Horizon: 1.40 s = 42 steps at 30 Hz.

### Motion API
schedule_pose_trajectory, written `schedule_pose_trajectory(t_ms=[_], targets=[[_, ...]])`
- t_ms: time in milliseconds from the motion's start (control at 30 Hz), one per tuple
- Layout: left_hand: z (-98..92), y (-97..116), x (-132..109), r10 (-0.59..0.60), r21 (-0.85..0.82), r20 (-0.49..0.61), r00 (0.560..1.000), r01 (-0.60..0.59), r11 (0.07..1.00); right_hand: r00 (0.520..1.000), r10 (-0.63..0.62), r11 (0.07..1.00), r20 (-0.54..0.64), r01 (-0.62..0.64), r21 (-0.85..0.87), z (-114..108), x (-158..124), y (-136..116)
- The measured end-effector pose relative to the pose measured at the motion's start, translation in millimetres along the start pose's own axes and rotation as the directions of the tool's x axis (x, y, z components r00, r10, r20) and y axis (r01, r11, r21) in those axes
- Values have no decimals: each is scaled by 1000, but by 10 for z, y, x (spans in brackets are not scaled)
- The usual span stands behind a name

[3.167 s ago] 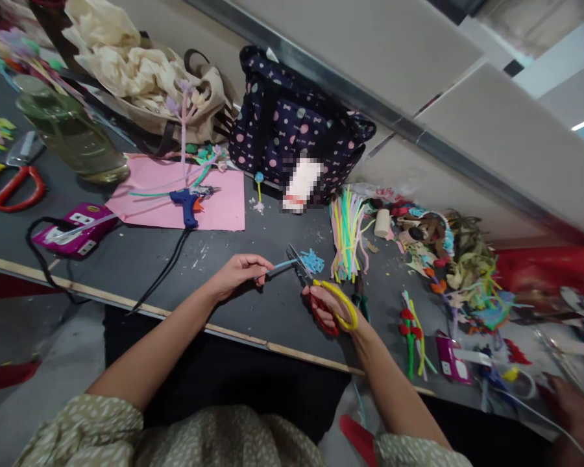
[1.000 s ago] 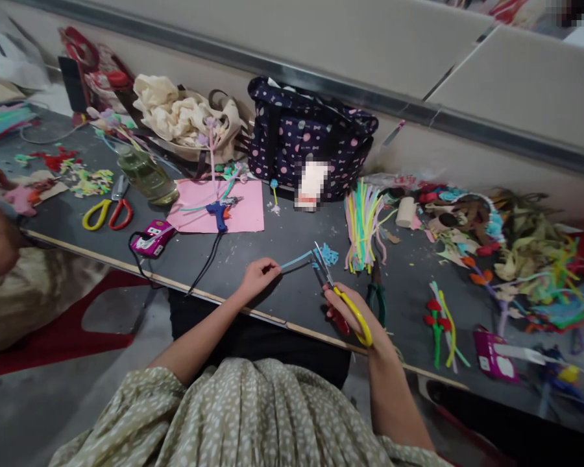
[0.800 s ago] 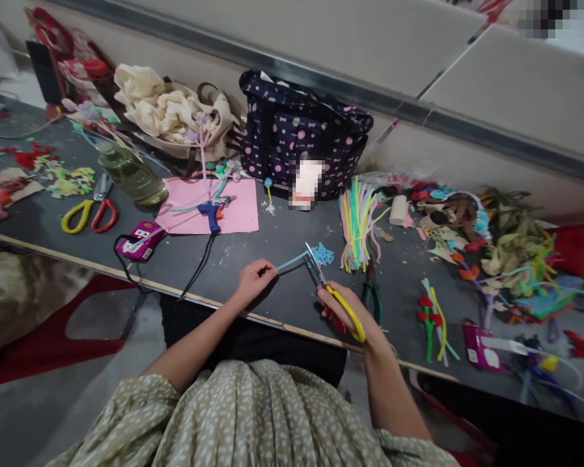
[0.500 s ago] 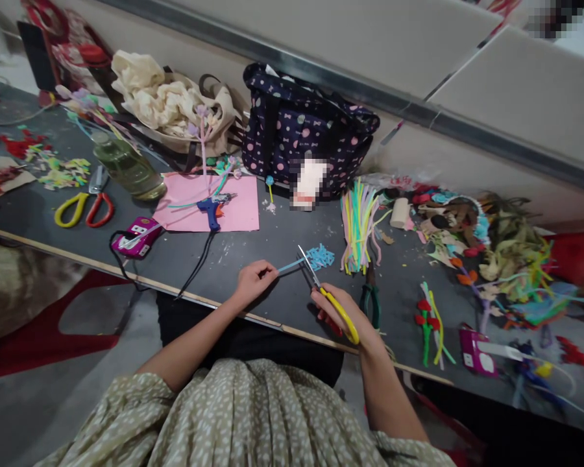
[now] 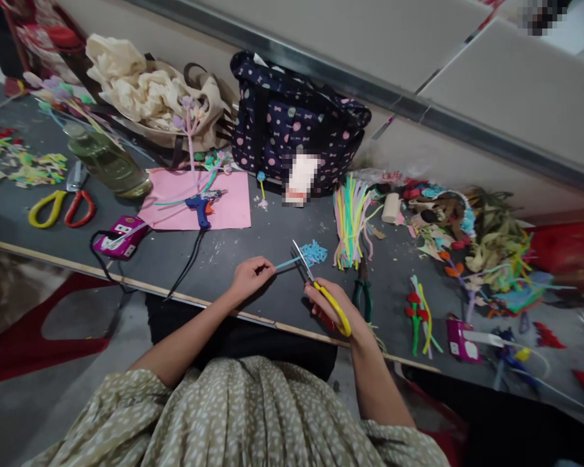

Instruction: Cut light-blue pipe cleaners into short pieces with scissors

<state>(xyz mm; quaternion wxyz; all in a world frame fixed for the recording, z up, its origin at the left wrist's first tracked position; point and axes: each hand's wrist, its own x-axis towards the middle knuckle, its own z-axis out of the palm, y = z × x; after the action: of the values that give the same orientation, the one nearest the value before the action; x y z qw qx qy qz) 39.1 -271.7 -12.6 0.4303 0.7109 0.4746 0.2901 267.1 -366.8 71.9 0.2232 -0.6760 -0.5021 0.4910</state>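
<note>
Pinched in my left hand (image 5: 252, 277) is a thin blue strip (image 5: 287, 263) that points right. My right hand (image 5: 329, 303) is wrapped round scissors (image 5: 335, 306) with a yellow and a red handle. Their blades are parted around the strip's far end. A small pile of short blue pieces (image 5: 315, 253) lies on the dark table just beyond the blades. Right of the pile is a bundle of pastel strips (image 5: 351, 224), with green-handled pliers (image 5: 363, 295) below it.
A pink sheet (image 5: 233, 201) bears a blue glue gun (image 5: 202, 211). Behind stands a dark patterned bag (image 5: 296, 117). Left are a bottle (image 5: 109, 162), other scissors (image 5: 73, 198) and a purple box (image 5: 122, 238). Craft scraps (image 5: 499, 253) crowd the right.
The view has shifted slightly, so the table's contents sit further left and a little higher. Both hands keep their hold on the strip and scissors.
</note>
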Motion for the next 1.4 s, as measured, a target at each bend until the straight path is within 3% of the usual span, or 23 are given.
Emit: schedule_pose_trajectory(t_ms=[267,600,933,1133,1400], targets=[[-11,31,17,18,16,9,1000,-18,1000,999,42,999,10,-42,13,-13,-7,-24],[-9,51,30,0,37,17,1000,-1,999,1000,10,999,9,-9,-38,1,62,84],[15,59,53,-17,67,-3,1000,17,998,995,101,993,-12,-100,55,-12,33,67],[2,74,55,-8,74,7,1000,8,997,993,120,992,8,-120,26,-20,36,32],[-20,86,55,6,52,25,1000,-7,999,997,77,997,18,-77,-2,-19,70,128]])
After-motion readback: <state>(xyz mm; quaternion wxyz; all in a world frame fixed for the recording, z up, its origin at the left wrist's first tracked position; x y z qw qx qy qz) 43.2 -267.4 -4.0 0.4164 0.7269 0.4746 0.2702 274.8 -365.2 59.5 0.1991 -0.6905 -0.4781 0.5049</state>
